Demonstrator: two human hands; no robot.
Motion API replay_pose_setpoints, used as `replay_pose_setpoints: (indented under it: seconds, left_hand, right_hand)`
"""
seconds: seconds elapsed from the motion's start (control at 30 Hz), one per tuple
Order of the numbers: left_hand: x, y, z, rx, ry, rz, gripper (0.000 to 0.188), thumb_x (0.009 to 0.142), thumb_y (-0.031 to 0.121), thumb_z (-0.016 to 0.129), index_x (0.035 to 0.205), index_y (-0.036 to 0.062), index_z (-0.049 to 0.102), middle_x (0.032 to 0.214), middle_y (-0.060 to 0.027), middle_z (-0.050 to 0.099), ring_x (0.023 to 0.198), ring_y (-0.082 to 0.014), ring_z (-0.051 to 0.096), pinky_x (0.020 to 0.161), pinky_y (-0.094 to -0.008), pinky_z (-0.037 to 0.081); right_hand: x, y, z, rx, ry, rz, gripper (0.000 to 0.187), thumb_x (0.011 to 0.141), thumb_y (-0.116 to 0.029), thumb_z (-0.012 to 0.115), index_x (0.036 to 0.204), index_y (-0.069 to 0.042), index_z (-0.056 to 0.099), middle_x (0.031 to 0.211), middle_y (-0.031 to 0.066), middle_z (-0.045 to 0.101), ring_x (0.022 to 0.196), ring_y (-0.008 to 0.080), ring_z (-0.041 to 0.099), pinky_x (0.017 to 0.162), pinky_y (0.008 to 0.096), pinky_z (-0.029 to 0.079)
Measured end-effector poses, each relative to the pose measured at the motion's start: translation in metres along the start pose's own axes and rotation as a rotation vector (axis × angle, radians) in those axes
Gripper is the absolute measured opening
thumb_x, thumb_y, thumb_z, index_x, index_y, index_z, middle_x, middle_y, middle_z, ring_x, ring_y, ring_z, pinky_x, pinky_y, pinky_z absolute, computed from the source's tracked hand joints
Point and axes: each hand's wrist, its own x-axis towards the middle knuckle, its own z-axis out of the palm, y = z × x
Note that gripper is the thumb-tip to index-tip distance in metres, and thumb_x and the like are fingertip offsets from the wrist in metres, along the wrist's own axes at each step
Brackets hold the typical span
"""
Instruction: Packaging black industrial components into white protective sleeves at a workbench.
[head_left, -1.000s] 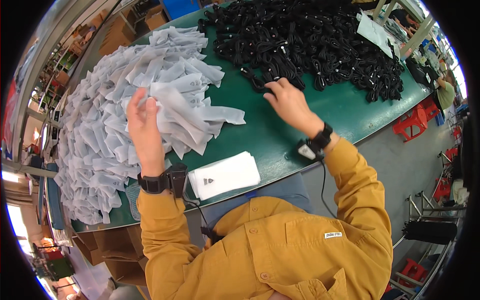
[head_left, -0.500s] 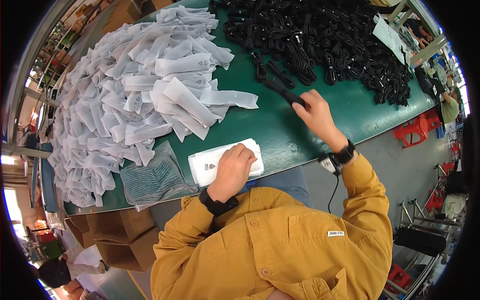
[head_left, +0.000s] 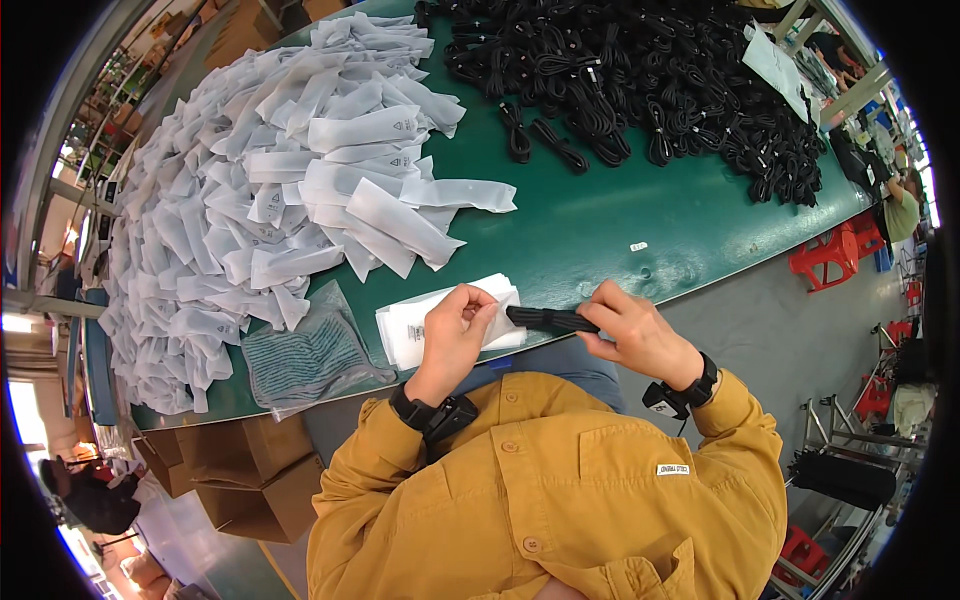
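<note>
A flat stack of white plastic pouches [head_left: 398, 332] lies at the table's near edge. My left hand [head_left: 452, 338] is over the stack, thumb and fingers pinching the edge of the top pouch, whose right end looks lifted. My right hand [head_left: 640, 338] grips a coiled black cable [head_left: 545, 318], held out flat to the left. The cable's tip is right at the raised end of the pouch; whether it is inside I cannot tell.
A large heap of filled white pouches [head_left: 270, 180] covers the table's left side. Bundled black cables [head_left: 600, 75] are piled at the far right. A clear bag of teal-striped material [head_left: 305, 350] lies left of the stack. Cardboard boxes [head_left: 250, 480] stand below the table edge.
My right hand has come back from the cable pile toward my left hand with the black cable. My left hand has gone from resting on the stack to pinching the top pouch.
</note>
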Motion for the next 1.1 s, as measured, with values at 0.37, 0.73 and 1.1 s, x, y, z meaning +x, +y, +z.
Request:
replay_pose_setpoints:
  seconds: [0.37, 0.73, 1.1]
  left_hand:
    - [0.005, 0.026, -0.003, 0.210, -0.047, 0.404, 0.008, 0.085, 0.000, 0.065, 0.088, 0.0022, 0.059, 0.109, -0.0079, 0.063, 0.098, -0.0203, 0.056, 0.082, -0.0308, 0.047]
    - [0.032, 0.047, -0.037, -0.423, -0.167, 0.006, 0.018, 0.097, 0.019, 0.062, 0.104, 0.0025, 0.064, 0.106, 0.0008, 0.060, 0.093, -0.0087, 0.052, 0.080, -0.0250, 0.043]
    - [0.063, 0.060, -0.105, 0.195, 0.700, 0.492, 0.019, 0.093, 0.009, 0.062, 0.111, 0.0016, 0.063, 0.100, -0.0044, 0.061, 0.080, -0.0138, 0.059, 0.075, -0.0257, 0.047]
  right_hand:
    - [0.037, -0.005, 0.017, 0.316, -0.044, 0.074, 0.036, 0.079, -0.002, 0.075, 0.113, -0.003, 0.064, 0.098, 0.0092, 0.055, 0.078, 0.0194, 0.060, 0.067, 0.0293, 0.051]
    - [0.090, -0.012, 0.019, 0.251, 0.218, -0.276, 0.028, 0.081, 0.006, 0.071, 0.105, -0.003, 0.062, 0.118, 0.0135, 0.051, 0.096, 0.0224, 0.059, 0.074, 0.0289, 0.053]
    - [0.135, 0.102, -0.006, -0.211, 0.367, 0.109, 0.030, 0.084, -0.001, 0.069, 0.112, -0.002, 0.059, 0.116, 0.0146, 0.054, 0.097, 0.0307, 0.061, 0.076, 0.0376, 0.053]
